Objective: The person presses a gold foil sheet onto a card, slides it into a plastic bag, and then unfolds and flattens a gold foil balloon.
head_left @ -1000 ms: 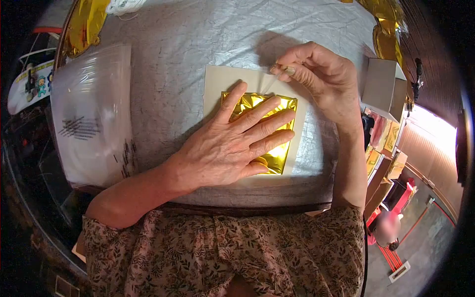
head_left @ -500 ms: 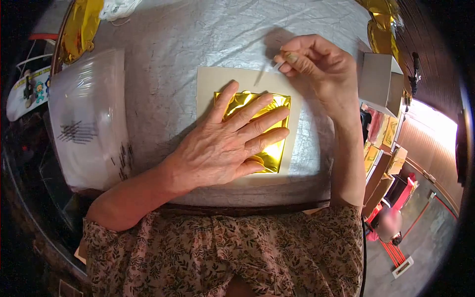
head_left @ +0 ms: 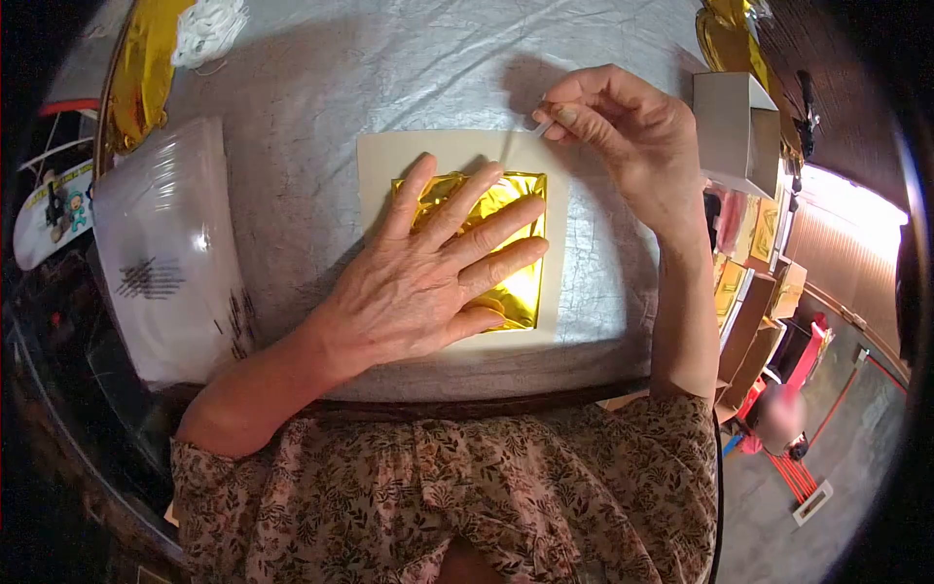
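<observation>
My left hand lies flat with its fingers spread, pressing on a square piece wrapped in shiny gold foil. Under the foil square is a larger beige board on the grey covered table. Above the board's upper right edge, my right hand pinches a thin, needle-like tool with a whitish part showing below the fingertips. Its fine end points down and left towards the top edge of the foil square. The tool's exact kind is too small to make out.
A stack of clear plastic bags lies at the left. White cord is bundled at the upper left, beside gold foil. An open grey box stands at right. Another person is farther off at lower right.
The view has shifted a little, so the board and foil square appear farther left. Both hands keep nearly the same pose, the left still flat on the foil and the right still pinching.
</observation>
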